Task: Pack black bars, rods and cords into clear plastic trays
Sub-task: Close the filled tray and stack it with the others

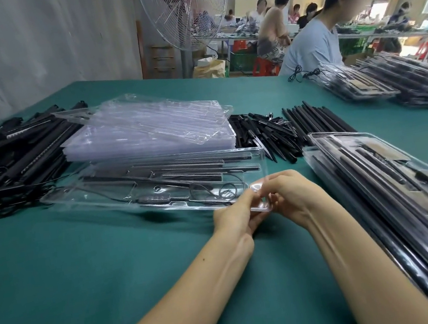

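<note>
— Filled tray [79,194]?
— Lies on the tabletop [83,264], long axis left-to-right, stretching leftward from both hands.
— Grip?
— Pinching its near right corner with left hand [236,214] and right hand [292,194], neither nearer.

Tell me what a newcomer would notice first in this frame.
Both hands meet at centre: the left hand and right hand pinch the near right corner of a filled tray holding black rods and a cord. Behind it rises a stack of empty trays, and a heap of black bars sprawls at far left.
</note>
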